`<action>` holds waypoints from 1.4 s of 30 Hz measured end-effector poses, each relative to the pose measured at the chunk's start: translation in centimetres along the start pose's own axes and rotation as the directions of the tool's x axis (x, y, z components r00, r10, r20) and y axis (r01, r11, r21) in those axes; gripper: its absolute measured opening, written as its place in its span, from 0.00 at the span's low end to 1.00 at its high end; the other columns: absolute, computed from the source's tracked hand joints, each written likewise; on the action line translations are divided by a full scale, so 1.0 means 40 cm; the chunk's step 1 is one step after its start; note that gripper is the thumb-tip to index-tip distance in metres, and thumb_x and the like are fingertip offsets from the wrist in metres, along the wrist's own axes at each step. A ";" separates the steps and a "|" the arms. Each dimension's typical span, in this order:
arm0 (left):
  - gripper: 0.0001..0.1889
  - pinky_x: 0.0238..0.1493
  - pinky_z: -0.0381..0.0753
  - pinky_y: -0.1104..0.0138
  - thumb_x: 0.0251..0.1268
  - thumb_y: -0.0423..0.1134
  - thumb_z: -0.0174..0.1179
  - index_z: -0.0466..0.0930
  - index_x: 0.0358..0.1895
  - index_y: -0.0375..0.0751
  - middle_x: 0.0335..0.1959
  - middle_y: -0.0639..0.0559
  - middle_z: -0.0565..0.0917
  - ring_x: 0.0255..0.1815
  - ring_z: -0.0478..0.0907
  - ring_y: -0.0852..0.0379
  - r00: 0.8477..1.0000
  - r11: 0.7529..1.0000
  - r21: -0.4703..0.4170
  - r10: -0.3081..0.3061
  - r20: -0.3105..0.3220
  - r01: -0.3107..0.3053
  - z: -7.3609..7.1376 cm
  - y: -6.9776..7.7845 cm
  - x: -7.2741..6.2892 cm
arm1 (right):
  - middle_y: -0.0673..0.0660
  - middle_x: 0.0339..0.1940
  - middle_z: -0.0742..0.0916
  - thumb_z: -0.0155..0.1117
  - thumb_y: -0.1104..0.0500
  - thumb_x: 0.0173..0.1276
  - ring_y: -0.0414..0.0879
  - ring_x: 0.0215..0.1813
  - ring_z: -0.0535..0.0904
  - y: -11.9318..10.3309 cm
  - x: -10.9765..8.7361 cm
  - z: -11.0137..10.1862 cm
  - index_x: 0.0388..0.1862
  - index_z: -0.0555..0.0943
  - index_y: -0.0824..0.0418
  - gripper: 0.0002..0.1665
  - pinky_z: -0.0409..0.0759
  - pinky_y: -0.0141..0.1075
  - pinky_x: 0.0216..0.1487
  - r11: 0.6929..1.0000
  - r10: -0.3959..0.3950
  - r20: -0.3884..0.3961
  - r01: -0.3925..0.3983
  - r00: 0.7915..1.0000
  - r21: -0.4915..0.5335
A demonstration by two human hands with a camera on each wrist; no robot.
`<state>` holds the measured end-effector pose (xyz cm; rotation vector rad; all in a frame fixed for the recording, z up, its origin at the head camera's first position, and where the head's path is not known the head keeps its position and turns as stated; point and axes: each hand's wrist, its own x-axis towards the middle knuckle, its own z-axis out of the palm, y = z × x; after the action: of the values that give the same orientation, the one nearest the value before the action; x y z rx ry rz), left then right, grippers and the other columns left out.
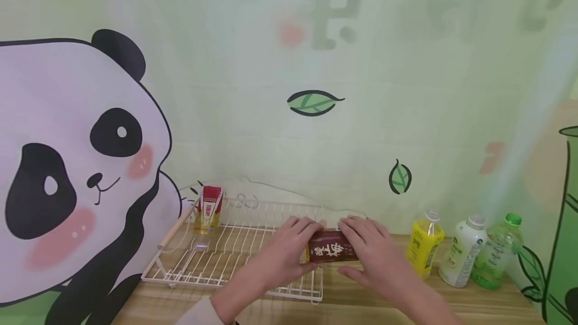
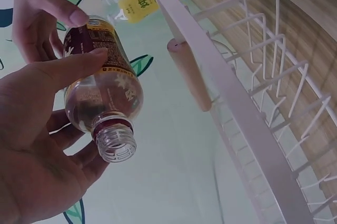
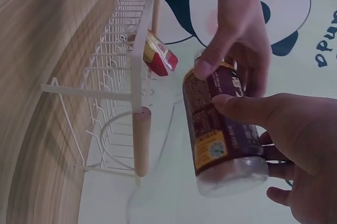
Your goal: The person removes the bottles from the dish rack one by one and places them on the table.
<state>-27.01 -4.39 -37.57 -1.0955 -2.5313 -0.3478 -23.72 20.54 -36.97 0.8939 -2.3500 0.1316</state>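
Both hands hold a clear plastic bottle (image 1: 333, 246) with a dark maroon label, lying sideways above the right end of a white wire dish rack (image 1: 271, 290). My left hand (image 1: 282, 247) grips its neck half, thumb on the label and fingers behind, as the left wrist view shows. The bottle's open threaded neck (image 2: 117, 142) has no cap on it. At the base end, my right hand (image 1: 377, 252) grips the bottle with its thumb across the label. In the right wrist view the bottle's clear base (image 3: 231, 177) points toward the camera.
In the rack's left end stands a bottle (image 1: 209, 212) with a red and yellow label. On the wooden table (image 1: 361, 310) to the right are a yellow bottle (image 1: 425, 245), a white bottle (image 1: 462, 252) and a green-capped bottle (image 1: 496, 255). A panda-print cloth (image 1: 244, 139) hangs behind.
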 end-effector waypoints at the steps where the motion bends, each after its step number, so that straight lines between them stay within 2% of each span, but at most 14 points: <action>1: 0.43 0.69 0.78 0.61 0.57 0.48 0.81 0.71 0.75 0.45 0.68 0.55 0.79 0.65 0.74 0.55 1.000 1.000 -0.005 -0.004 0.011 0.004 0.000 0.001 0.001 | 0.60 0.69 0.82 0.88 0.39 0.51 0.58 0.68 0.78 -0.004 0.001 0.004 0.72 0.77 0.65 0.55 0.77 0.58 0.71 1.000 -0.005 0.005 0.005 1.000 -0.005; 5: 0.43 0.71 0.76 0.61 0.59 0.50 0.80 0.71 0.76 0.45 0.70 0.55 0.78 0.68 0.73 0.55 0.999 1.000 -0.009 -0.012 0.036 0.012 0.000 0.008 0.006 | 0.59 0.65 0.83 0.90 0.45 0.51 0.56 0.64 0.80 -0.014 0.003 0.017 0.69 0.79 0.65 0.51 0.79 0.57 0.68 0.999 -0.032 -0.012 0.032 0.999 0.000; 11: 0.42 0.69 0.79 0.61 0.59 0.51 0.80 0.72 0.75 0.44 0.70 0.54 0.77 0.68 0.73 0.54 1.000 1.000 -0.008 -0.005 0.028 0.005 -0.004 0.019 0.009 | 0.56 0.60 0.85 0.91 0.54 0.50 0.54 0.60 0.82 -0.018 0.007 0.028 0.65 0.80 0.64 0.45 0.82 0.54 0.64 0.999 -0.033 -0.060 0.034 0.998 0.016; 16: 0.41 0.64 0.82 0.63 0.60 0.51 0.79 0.72 0.75 0.45 0.70 0.54 0.77 0.68 0.73 0.54 0.999 1.000 -0.004 -0.009 0.041 0.009 0.002 0.021 0.004 | 0.56 0.58 0.85 0.92 0.53 0.49 0.54 0.59 0.82 -0.017 0.004 0.034 0.63 0.80 0.63 0.44 0.83 0.53 0.63 0.999 -0.038 -0.043 0.039 0.998 0.016; 21: 0.41 0.61 0.83 0.65 0.58 0.51 0.80 0.73 0.74 0.45 0.68 0.55 0.78 0.66 0.74 0.55 1.000 1.000 0.006 0.002 0.024 -0.002 0.008 0.019 0.001 | 0.56 0.58 0.85 0.92 0.54 0.49 0.54 0.60 0.82 -0.015 0.003 0.041 0.63 0.80 0.62 0.44 0.83 0.53 0.63 0.999 -0.039 -0.034 0.040 0.999 0.034; 32: 0.41 0.64 0.83 0.60 0.62 0.53 0.77 0.72 0.76 0.44 0.70 0.53 0.78 0.67 0.74 0.53 0.999 0.998 0.056 -0.031 0.038 0.028 -0.002 0.038 -0.007 | 0.55 0.60 0.84 0.90 0.52 0.52 0.53 0.62 0.80 -0.016 0.005 0.051 0.65 0.80 0.60 0.44 0.82 0.54 0.64 0.999 -0.018 -0.005 0.019 1.000 0.038; 36: 0.41 0.66 0.81 0.60 0.62 0.52 0.77 0.71 0.77 0.44 0.69 0.54 0.78 0.67 0.74 0.54 0.998 0.998 0.061 -0.033 0.049 0.030 0.003 0.042 -0.012 | 0.54 0.61 0.84 0.89 0.50 0.54 0.51 0.62 0.79 -0.017 0.000 0.056 0.68 0.79 0.60 0.45 0.83 0.52 0.63 0.999 -0.014 0.034 0.012 0.999 0.040; 42: 0.43 0.68 0.80 0.59 0.59 0.53 0.79 0.71 0.77 0.45 0.69 0.54 0.79 0.67 0.74 0.54 0.997 0.998 0.062 -0.034 0.064 0.030 0.003 0.043 -0.022 | 0.52 0.64 0.82 0.88 0.49 0.57 0.48 0.63 0.78 -0.015 -0.002 0.057 0.73 0.76 0.58 0.48 0.81 0.51 0.66 0.995 -0.005 0.102 -0.005 0.995 0.097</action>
<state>-25.23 -3.77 -37.91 -1.0610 -2.6004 -0.2450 -24.43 19.46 -38.92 0.9685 -2.4560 0.2062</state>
